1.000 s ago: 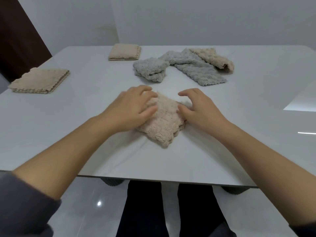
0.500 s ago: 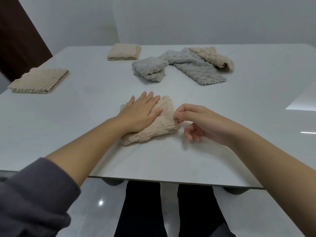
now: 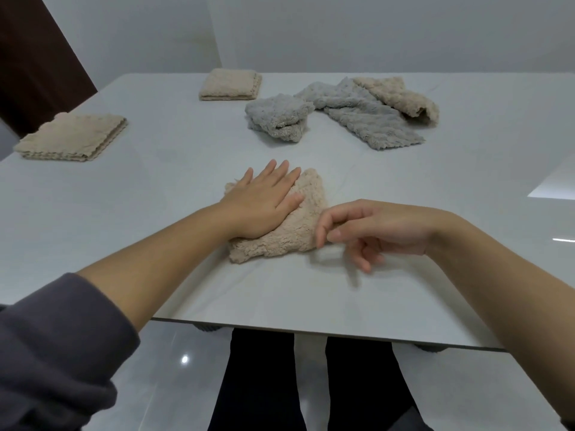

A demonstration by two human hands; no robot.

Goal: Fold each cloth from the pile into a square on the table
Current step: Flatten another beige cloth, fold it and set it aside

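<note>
Glossy white table point(image 3: 404, 290), grey walls point(image 3: 373, 32), dark door point(image 3: 34, 66) left. Beige cloth point(image 3: 298, 231) front-centre: left hand point(image 3: 261, 206) flat on it, fingers straight. Right hand point(image 3: 382, 228) curled at its right corner, thumb to forefinger; actual pinch unclear. Unfolded pile point(image 3: 357, 110) far centre-right.

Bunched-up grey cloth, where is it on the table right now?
In the head view the bunched grey cloth lies far centre on the table, right of a folded beige square and beside the long grey cloth.
</note>
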